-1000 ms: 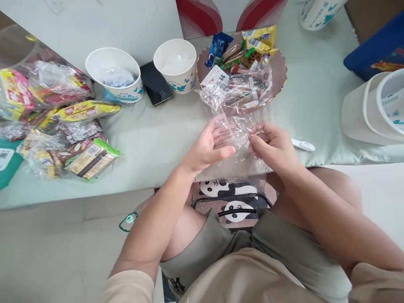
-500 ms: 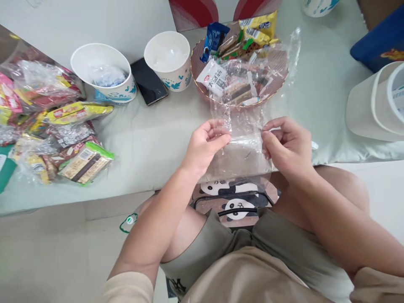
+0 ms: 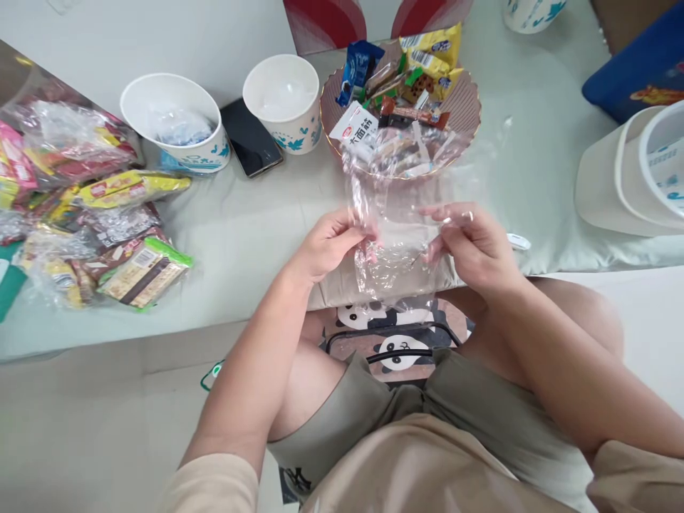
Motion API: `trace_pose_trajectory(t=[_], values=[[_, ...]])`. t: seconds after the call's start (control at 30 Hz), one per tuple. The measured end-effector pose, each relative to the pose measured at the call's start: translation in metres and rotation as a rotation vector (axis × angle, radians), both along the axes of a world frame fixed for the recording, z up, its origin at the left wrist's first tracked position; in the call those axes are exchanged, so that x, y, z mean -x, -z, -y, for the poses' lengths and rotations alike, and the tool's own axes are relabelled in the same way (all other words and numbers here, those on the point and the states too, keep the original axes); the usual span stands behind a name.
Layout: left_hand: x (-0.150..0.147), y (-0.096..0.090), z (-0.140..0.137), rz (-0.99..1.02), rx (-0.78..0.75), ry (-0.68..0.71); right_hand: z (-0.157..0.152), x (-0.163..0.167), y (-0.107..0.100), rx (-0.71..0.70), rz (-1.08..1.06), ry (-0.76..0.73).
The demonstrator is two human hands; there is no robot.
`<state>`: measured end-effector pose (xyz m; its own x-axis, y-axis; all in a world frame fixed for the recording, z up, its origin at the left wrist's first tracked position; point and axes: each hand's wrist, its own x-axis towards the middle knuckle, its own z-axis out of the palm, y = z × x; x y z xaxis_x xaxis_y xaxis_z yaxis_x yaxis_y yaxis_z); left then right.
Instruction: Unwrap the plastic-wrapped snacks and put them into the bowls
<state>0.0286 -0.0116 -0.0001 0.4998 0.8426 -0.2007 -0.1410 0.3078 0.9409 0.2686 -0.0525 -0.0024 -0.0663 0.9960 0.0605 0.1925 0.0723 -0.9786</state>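
A clear plastic bag [image 3: 398, 263] is stretched between my two hands, over the table's front edge. My left hand [image 3: 338, 242] pinches its left side, and part of the fingers shows through the film. On the other side my right hand [image 3: 473, 246] is closed on the bag, the fingertips behind the plastic. Just beyond the hands stands a pink ribbed bowl [image 3: 470, 107] with a gold rim. It holds wrapped snacks: yellow packets [image 3: 432, 53], a blue packet [image 3: 359, 68] and a white packet [image 3: 353, 132]. The bag's far part overlaps the bowl's near side.
Bagged snacks [image 3: 80, 157] lie heaped at the left, with a wafer pack [image 3: 147, 274] in front. Two paper cups, one wide [image 3: 206, 153] and one smaller [image 3: 293, 132], flank a black phone [image 3: 251, 139]. White bins [image 3: 609, 174] and a blue box [image 3: 635, 68] stand at right.
The bag has come down and toward me, its top now lower over the bowl, so more of the snacks show. My left hand has shifted slightly left, and both hands still grip the bag.
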Motion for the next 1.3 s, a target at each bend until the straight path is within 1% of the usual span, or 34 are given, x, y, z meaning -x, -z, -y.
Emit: trace_pose_trajectory(t=[0.07, 0.13, 0.23, 0.3, 0.37, 0.43, 0.5, 0.6, 0.63, 0.73, 0.8, 0.9, 0.93, 1.0, 1.07, 1.1, 1.17, 1.2, 1.23, 1.3], values=[[0.000, 0.002, -0.002, -0.041, 0.009, -0.019, 0.000, -0.002, 0.000, -0.098, 0.044, 0.013], [0.000, 0.003, -0.004, -0.065, 0.042, -0.038, -0.001, -0.005, -0.001, -0.170, 0.099, -0.010], [-0.002, 0.001, -0.006, -0.051, 0.104, -0.067, -0.002, -0.010, -0.003, -0.192, 0.192, -0.072], [-0.004, 0.001, -0.007, -0.071, 0.112, -0.107, -0.002, -0.012, -0.005, -0.182, 0.230, -0.098], [-0.005, 0.002, -0.008, -0.144, 0.062, -0.166, -0.001, -0.012, -0.005, -0.177, 0.231, -0.123], [-0.006, 0.005, -0.008, -0.223, -0.034, -0.221, 0.000, -0.011, -0.004, -0.171, 0.200, -0.139], [-0.005, 0.008, -0.007, -0.249, -0.136, -0.235, 0.000, -0.009, -0.001, -0.172, 0.146, -0.093], [-0.001, 0.008, -0.005, -0.186, -0.219, -0.193, -0.001, -0.004, 0.005, -0.101, 0.015, 0.043], [0.000, 0.007, -0.004, -0.147, -0.225, -0.174, -0.001, -0.001, 0.006, -0.054, -0.017, 0.054], [0.004, 0.001, -0.001, -0.042, -0.194, -0.163, 0.000, 0.006, 0.004, 0.106, -0.004, -0.033], [0.005, -0.002, 0.002, -0.018, -0.133, -0.141, 0.002, 0.011, -0.001, 0.157, 0.025, -0.053], [0.002, -0.002, 0.003, -0.073, -0.002, 0.000, 0.005, 0.015, -0.006, 0.109, -0.055, 0.035], [0.001, -0.001, 0.003, -0.107, 0.018, 0.025, 0.005, 0.016, -0.006, 0.092, -0.099, 0.052], [-0.001, 0.000, 0.003, -0.160, -0.005, -0.011, 0.005, 0.016, -0.007, 0.104, -0.122, 0.012], [0.000, 0.000, 0.002, -0.182, -0.023, -0.070, 0.005, 0.014, -0.008, 0.152, -0.032, -0.097], [0.001, -0.001, 0.002, -0.186, -0.002, -0.059, 0.005, 0.014, -0.008, 0.167, 0.034, -0.134], [0.003, -0.003, 0.002, -0.201, 0.066, 0.045, 0.004, 0.012, -0.011, 0.171, 0.126, -0.139], [0.005, -0.004, 0.002, -0.205, 0.091, 0.092, 0.004, 0.012, -0.012, 0.168, 0.138, -0.131], [0.005, -0.005, 0.002, -0.197, 0.103, 0.110, 0.005, 0.012, -0.013, 0.169, 0.129, -0.129], [0.006, -0.006, 0.003, -0.142, 0.119, 0.068, 0.006, 0.012, -0.015, 0.178, 0.083, -0.135]])
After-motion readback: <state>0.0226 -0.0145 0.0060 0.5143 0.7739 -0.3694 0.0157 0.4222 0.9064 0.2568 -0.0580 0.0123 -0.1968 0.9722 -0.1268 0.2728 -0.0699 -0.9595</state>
